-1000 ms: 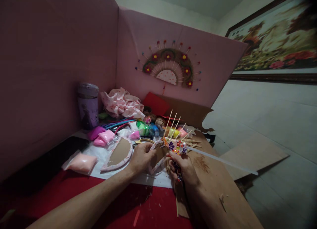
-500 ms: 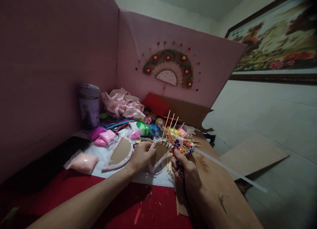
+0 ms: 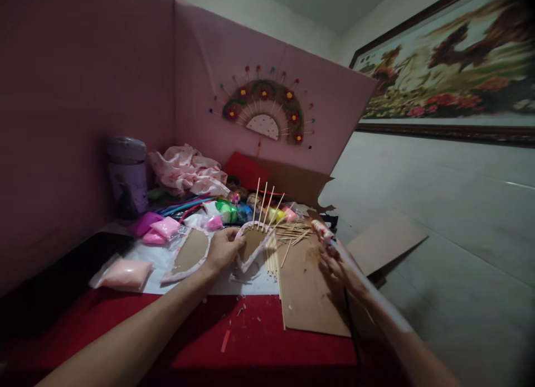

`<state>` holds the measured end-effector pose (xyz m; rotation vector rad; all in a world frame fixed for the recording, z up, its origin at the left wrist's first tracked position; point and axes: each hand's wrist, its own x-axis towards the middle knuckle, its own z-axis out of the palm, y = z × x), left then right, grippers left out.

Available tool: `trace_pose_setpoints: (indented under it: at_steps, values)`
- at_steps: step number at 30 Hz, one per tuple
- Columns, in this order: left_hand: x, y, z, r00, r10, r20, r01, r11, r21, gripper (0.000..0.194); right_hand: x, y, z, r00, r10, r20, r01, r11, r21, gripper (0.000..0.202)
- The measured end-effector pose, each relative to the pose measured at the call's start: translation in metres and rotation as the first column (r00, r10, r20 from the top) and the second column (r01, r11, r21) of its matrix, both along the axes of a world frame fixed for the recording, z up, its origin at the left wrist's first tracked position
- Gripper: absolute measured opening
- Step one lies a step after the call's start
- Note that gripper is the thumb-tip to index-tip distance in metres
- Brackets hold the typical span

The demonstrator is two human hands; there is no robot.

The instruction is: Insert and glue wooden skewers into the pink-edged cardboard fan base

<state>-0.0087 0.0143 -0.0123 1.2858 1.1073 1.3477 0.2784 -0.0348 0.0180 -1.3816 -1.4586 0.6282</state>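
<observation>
My left hand point(image 3: 221, 252) pinches the edge of a cardboard half-circle point(image 3: 253, 243) rimmed with pale pink fabric. Several thin wooden sticks point(image 3: 264, 206) stand up from its curved edge. Off to the right, over the cardboard sheet's edge, my right hand point(image 3: 337, 267) is wrapped around a flower-patterned hot glue gun point(image 3: 324, 231). A long translucent glue stick point(image 3: 368, 284) trails back from the gun over the forearm, and a dark cord hangs below. A second fabric-rimmed half-circle point(image 3: 191, 253) lies flat just left of my left hand.
Loose wooden sticks point(image 3: 296, 231) lie on a brown cardboard sheet point(image 3: 311, 298). Bags of coloured clay point(image 3: 127, 274), pink fabric point(image 3: 188, 169) and a purple tumbler point(image 3: 127, 180) occupy the left and back. A decorated half-circle fan point(image 3: 264, 111) hangs on the pink panel.
My right hand has drawn the glue gun away from the half-circle, to the right. My left hand still holds the half-circle. The whole view has shifted, with the scene sitting further left.
</observation>
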Motion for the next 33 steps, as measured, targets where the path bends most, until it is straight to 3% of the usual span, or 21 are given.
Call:
trace_pose_setpoints:
  at_steps: [3,7,10,13,15,16,19,21,23,26,28,30,31,33]
  values:
    - [-0.001,0.000,0.002,1.000,0.008,0.015,-0.008,1.000,0.002,0.024,0.027,-0.002,-0.019,0.958,0.013,0.288,0.000,0.999,-0.045,0.030]
    - [-0.003,0.000,0.008,0.998,0.060,-0.035,-0.059,0.998,0.021,0.023,0.043,-0.002,-0.035,0.784,0.096,0.613,-0.019,0.991,-0.131,0.037]
    - [-0.006,0.001,0.011,0.997,0.071,-0.014,-0.071,0.997,0.009,0.022,0.043,-0.004,-0.027,0.655,0.124,0.746,-0.037,0.991,-0.132,0.042]
    - [-0.008,0.001,0.011,0.998,0.016,0.057,-0.015,1.000,-0.015,0.022,0.024,-0.009,-0.005,0.631,0.016,0.775,-0.025,1.000,0.000,0.039]
    - [-0.008,0.001,0.009,0.991,-0.037,0.128,0.039,0.999,-0.016,0.024,-0.003,-0.011,0.008,0.742,-0.082,0.665,-0.025,0.988,0.151,0.032]
    - [-0.007,0.001,0.008,0.985,-0.059,0.165,0.062,0.998,-0.013,0.026,-0.020,-0.010,0.011,0.824,-0.060,0.564,-0.038,0.986,0.161,0.030]
    - [-0.004,-0.003,0.006,0.963,-0.114,0.245,0.122,0.992,-0.017,0.031,-0.075,0.000,0.007,0.978,0.140,0.156,-0.142,0.990,0.004,0.044]
    - [-0.002,-0.006,0.006,0.953,-0.143,0.267,0.151,0.988,-0.010,0.035,-0.107,0.013,-0.002,0.973,0.202,-0.107,-0.208,0.977,-0.044,0.049]
    - [-0.001,-0.007,0.009,0.951,-0.176,0.256,0.176,0.984,0.023,0.039,-0.128,0.027,-0.007,0.935,0.231,-0.268,-0.248,0.968,-0.031,0.044]
    - [-0.008,-0.003,0.017,0.963,-0.183,0.199,0.165,0.981,0.102,0.041,-0.135,0.046,-0.003,0.855,0.248,-0.456,-0.284,0.959,-0.011,0.041]
    - [-0.017,0.002,0.022,0.988,-0.031,0.149,0.006,0.986,0.164,0.036,-0.127,0.057,0.005,0.827,0.273,-0.491,-0.262,0.961,0.092,0.037]
    - [-0.025,0.008,0.022,0.981,0.195,0.011,-0.191,0.941,0.280,0.023,-0.112,0.066,0.011,0.816,0.290,-0.500,-0.231,0.957,0.178,0.035]
    - [-0.027,0.010,0.020,0.951,0.288,-0.112,-0.236,0.911,0.340,0.016,-0.104,0.069,0.011,0.814,0.278,-0.510,-0.201,0.959,0.202,0.034]
    - [-0.025,0.011,0.014,0.869,0.348,-0.352,-0.197,0.895,0.399,0.010,-0.091,0.076,0.006,0.804,0.224,-0.550,-0.109,0.966,0.235,0.035]
